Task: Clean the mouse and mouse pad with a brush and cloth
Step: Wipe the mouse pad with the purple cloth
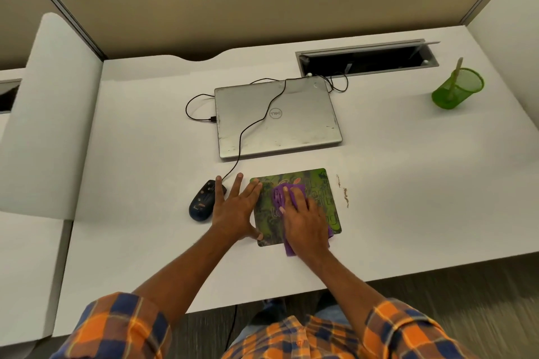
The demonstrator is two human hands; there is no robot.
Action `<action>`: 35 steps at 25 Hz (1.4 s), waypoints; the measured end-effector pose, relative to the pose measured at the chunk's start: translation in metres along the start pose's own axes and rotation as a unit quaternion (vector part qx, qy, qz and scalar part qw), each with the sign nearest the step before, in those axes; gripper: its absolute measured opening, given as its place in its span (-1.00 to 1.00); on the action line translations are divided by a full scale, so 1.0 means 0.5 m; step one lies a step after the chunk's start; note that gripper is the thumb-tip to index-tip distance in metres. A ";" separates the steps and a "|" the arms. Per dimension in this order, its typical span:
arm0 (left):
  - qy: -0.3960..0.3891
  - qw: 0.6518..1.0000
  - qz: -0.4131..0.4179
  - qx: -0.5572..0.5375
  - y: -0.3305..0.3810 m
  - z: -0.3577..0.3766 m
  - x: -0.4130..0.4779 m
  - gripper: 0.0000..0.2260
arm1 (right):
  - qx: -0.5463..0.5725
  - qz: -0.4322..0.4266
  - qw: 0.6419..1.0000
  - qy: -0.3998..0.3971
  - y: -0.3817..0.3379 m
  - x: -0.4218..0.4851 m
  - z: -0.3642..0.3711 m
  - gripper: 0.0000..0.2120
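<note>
While your right hand (306, 220) lies flat on the purple cloth (280, 198), pressing it down on the green mouse pad (322, 192), your left hand (234, 208) lies flat too, with its fingers spread wide. It grips nothing. Its thumb and two of its fingers rest on the left edge of the pad, and its other fingers lie on the white desk (408, 183). The dark mouse (202, 202) sits just beside your left hand, on its left side, and one fingertip reaches over the top of it. The mouse wire runs up over the shut grey laptop (291, 125), which lies behind the pad. A little line of brown crumbs (344, 192) sits on the desk just to the right of the pad. Far off on the right stands a green mesh cup (458, 89) with a stick (456, 76) poking out of it; I cannot tell if that is the brush.
</note>
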State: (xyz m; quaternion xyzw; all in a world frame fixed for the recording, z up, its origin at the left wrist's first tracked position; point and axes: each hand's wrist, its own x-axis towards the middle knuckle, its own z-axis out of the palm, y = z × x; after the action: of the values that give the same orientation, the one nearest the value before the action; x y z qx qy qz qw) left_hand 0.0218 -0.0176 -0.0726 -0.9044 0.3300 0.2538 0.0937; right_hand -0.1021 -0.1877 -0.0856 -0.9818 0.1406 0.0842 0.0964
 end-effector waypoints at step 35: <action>0.012 1.000 -0.001 -0.004 -0.003 -0.004 0.001 0.28 | 0.041 -0.047 0.997 0.040 -0.067 0.050 0.011 -0.45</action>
State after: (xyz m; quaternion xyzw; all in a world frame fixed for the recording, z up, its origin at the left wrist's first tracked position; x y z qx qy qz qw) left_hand 0.0239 -0.0176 -0.0711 -0.9080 0.3293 0.2444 0.0859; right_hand -0.0696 -0.1614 -0.0904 -0.9851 0.1013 0.0341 0.1350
